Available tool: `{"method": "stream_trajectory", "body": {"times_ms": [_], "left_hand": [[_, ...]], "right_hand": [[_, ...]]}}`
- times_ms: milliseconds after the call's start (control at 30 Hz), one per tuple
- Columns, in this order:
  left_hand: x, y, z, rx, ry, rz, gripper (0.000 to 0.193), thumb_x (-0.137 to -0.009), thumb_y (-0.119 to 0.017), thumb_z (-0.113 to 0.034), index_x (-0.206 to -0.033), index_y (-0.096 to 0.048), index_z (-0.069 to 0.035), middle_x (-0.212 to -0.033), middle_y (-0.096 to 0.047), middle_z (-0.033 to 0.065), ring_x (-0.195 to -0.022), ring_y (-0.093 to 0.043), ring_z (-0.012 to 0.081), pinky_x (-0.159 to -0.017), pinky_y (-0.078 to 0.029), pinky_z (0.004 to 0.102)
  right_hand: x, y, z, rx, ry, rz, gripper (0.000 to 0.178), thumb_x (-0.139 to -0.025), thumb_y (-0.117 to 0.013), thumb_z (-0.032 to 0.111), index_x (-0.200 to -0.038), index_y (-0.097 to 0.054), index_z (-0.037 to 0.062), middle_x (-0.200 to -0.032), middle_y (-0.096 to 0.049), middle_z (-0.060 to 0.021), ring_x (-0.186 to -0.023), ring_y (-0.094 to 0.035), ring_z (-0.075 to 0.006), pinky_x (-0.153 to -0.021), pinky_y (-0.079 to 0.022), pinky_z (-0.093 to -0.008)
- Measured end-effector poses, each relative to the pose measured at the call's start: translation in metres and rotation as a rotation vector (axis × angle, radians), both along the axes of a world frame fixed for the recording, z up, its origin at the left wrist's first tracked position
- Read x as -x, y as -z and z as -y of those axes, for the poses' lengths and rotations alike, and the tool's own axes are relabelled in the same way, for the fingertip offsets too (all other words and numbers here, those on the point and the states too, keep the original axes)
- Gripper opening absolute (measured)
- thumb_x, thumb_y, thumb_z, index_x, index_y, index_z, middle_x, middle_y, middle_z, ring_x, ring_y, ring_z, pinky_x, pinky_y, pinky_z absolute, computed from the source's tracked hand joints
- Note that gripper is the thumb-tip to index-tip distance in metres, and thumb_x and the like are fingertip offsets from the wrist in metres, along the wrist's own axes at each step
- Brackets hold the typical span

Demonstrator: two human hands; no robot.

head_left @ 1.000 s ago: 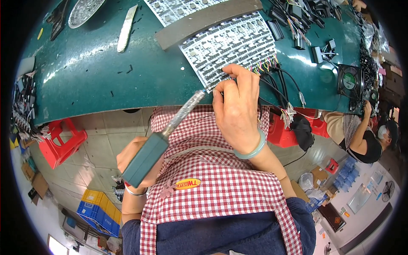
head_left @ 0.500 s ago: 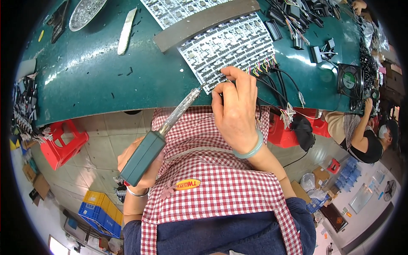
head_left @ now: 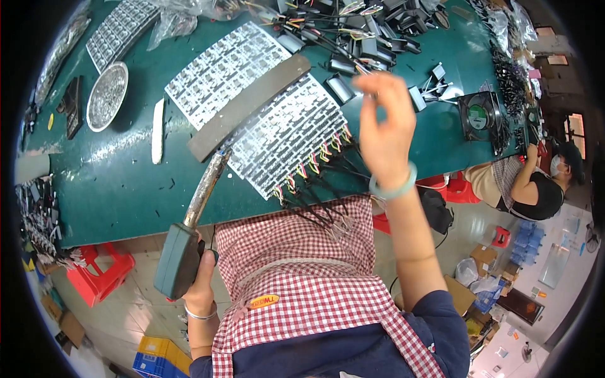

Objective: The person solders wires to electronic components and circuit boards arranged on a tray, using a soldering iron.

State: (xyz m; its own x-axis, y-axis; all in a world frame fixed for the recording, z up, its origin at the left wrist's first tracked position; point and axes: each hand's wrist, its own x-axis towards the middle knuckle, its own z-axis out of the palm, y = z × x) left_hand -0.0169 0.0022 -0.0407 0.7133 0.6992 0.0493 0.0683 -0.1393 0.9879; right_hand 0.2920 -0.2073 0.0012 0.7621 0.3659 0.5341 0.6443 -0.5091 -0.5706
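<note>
White-and-black rectangular circuit panel, head view: on the glossy green worktop, under a long grey-brown bar. Left hand: wrapped around a dark-green, block-handled soldering tool, metal barrel reaching the panel's left edge; contact we cannot confirm. Right hand: raised, fingers curled, near loose black plastic housings; whether it pinches anything we cannot tell. Progress, as we judge it: thin multicoloured wires line the near edge, apparently attached; rows farther in show none, so appear unwired.
</note>
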Motion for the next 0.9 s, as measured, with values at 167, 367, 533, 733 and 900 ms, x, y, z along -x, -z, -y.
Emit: {"method": "stream_trajectory", "body": {"times_ms": [167,367,533,733,900], "left_hand": [[-0.016,-0.010,0.012,-0.022,0.009,0.016,0.048,-0.078,-0.070,0.008,-0.125,-0.061,0.003,-0.116,-0.068,0.0132,-0.086,-0.063,0.0148,-0.071,-0.052,0.0274],[-0.027,-0.019,0.020,-0.057,0.110,-0.046,0.050,-0.078,-0.072,0.006,-0.126,-0.062,0.002,-0.119,-0.068,0.0129,-0.106,-0.066,0.0217,-0.093,-0.052,0.0346],[-0.036,-0.018,0.025,0.049,0.060,-0.033,0.052,-0.077,-0.075,0.004,-0.127,-0.061,0.001,-0.119,-0.068,0.0136,-0.107,-0.066,0.0230,-0.094,-0.052,0.0367],[-0.045,-0.016,0.024,-0.010,0.092,-0.047,0.050,-0.079,-0.076,0.002,-0.126,-0.061,0.002,-0.119,-0.068,0.0151,-0.110,-0.066,0.0241,-0.096,-0.052,0.0371],[-0.052,-0.018,0.027,0.037,0.085,-0.051,0.050,-0.078,-0.076,0.004,-0.125,-0.061,0.003,-0.119,-0.068,0.0165,-0.108,-0.066,0.0239,-0.094,-0.053,0.0367]], "right_hand": [[-0.093,0.017,-0.034,0.113,-0.117,0.067,0.013,-0.083,-0.065,0.002,-0.095,-0.067,0.0040,-0.098,-0.064,-0.0123,-0.093,-0.062,-0.0337,-0.081,-0.050,-0.0414],[-0.125,0.043,-0.088,0.284,-0.135,0.216,0.011,-0.082,-0.072,0.016,-0.091,-0.069,0.0100,-0.089,-0.063,-0.0076,-0.091,-0.061,-0.0288,-0.078,-0.052,-0.0415],[-0.132,0.044,-0.094,0.392,-0.113,0.237,0.012,-0.085,-0.072,0.017,-0.094,-0.067,0.0100,-0.088,-0.061,-0.0069,-0.091,-0.061,-0.0284,-0.078,-0.050,-0.0416],[-0.122,0.015,-0.073,0.255,-0.268,0.080,0.009,-0.087,-0.068,0.011,-0.095,-0.066,0.0069,-0.092,-0.059,-0.0116,-0.089,-0.060,-0.0318,-0.079,-0.049,-0.0413],[-0.090,-0.021,-0.051,0.152,-0.421,-0.175,0.009,-0.090,-0.062,0.006,-0.098,-0.062,0.0015,-0.094,-0.054,-0.0145,-0.083,-0.058,-0.0320,-0.076,-0.047,-0.0388]]}}
